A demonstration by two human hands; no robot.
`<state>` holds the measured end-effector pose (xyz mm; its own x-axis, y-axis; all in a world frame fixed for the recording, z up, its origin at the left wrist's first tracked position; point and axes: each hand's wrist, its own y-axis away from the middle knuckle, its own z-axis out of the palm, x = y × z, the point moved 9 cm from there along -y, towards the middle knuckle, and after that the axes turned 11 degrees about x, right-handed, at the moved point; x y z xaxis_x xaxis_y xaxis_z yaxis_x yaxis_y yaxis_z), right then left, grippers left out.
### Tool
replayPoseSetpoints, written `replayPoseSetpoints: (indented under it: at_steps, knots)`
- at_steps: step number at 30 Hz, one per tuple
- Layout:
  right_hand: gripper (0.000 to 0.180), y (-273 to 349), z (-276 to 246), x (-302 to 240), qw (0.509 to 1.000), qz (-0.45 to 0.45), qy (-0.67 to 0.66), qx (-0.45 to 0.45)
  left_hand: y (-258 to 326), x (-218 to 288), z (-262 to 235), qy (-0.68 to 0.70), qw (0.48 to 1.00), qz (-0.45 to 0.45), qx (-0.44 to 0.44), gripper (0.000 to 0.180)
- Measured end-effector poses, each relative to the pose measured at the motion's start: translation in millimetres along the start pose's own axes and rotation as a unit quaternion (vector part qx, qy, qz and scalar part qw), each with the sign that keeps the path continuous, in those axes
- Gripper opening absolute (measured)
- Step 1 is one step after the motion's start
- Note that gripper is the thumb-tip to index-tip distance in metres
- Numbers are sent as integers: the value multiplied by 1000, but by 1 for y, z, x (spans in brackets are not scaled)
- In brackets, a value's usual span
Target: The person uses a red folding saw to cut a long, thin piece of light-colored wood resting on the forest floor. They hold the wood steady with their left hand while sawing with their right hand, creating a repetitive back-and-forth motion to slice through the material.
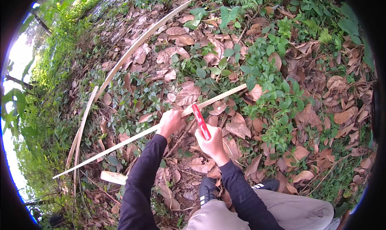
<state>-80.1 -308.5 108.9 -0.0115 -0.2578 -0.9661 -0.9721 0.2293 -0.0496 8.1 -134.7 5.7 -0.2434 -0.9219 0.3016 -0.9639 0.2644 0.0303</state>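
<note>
My left hand (pixel 170 122) grips a long pale split strip of wood or bamboo (pixel 219 97) near its middle; the strip runs from lower left to upper right above the leaf-strewn ground. My right hand (pixel 212 142) is closed on a red-handled knife (pixel 200 120), whose upper end meets the strip just right of my left hand. The blade itself is hard to make out. Both forearms wear dark long sleeves.
Two more pale strips lie on the ground: a long curved one (pixel 140 41) at upper left and another (pixel 82 127) at left. A short cut piece (pixel 113 177) lies by my left arm. Dry brown leaves and green plants cover the ground. My dark shoes (pixel 207 190) and grey trousers are below.
</note>
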Motion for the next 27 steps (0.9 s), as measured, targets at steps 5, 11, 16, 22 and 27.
replayPoseSetpoints:
  at_steps: [5, 11, 16, 22, 27]
  knots:
    - [20, 22, -9, 0, 998, 53, 2, -29, -29, -37, -18, -3, 999, -10, 48, 37]
    - [19, 6, -1, -11, 1000, -1, -29, -3, -15, -24, -13, -14, 997, 7, 79, 36]
    - [26, -12, 9, -4, 999, -7, -35, 5, -32, -31, -22, -12, 999, -25, 21, 32]
    - [24, 35, -9, -21, 999, 33, -14, -13, -29, -71, -17, -34, 998, -58, 19, 32]
    - [21, 9, 0, -15, 999, 33, -4, -3, -26, -43, -20, 17, 999, -20, 43, 31]
